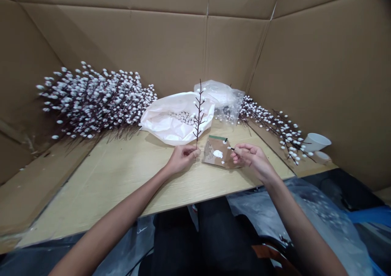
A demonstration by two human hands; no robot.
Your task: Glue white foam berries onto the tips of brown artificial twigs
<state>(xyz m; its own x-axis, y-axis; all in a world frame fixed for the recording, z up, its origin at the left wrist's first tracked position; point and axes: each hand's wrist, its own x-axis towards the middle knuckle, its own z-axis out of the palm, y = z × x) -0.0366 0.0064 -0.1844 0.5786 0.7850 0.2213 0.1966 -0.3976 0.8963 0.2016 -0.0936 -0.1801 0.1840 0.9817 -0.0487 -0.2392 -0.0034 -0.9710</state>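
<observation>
My left hand [183,158] is closed around the bottom of a brown artificial twig [199,117], holding it upright. A few white berries sit on its side shoots, while other shoots are bare. Pinched in my right hand [251,158] is a short dark stick [233,149] with a white tip; its exact kind is not clear. That tip is over a piece of brown cardboard [209,156] lying on the table. On the cardboard is a white blob of paste [218,154] with smaller white dabs, and a green strip runs along its far edge.
Behind the twig, an open white bag [155,121] holds many loose white berries [182,117]. Berry branches are heaped at left [100,101] and right [275,125]. A clear plastic bag [221,95] lies behind, white cups [317,141] stand at right, and cardboard walls [171,44] enclose the table.
</observation>
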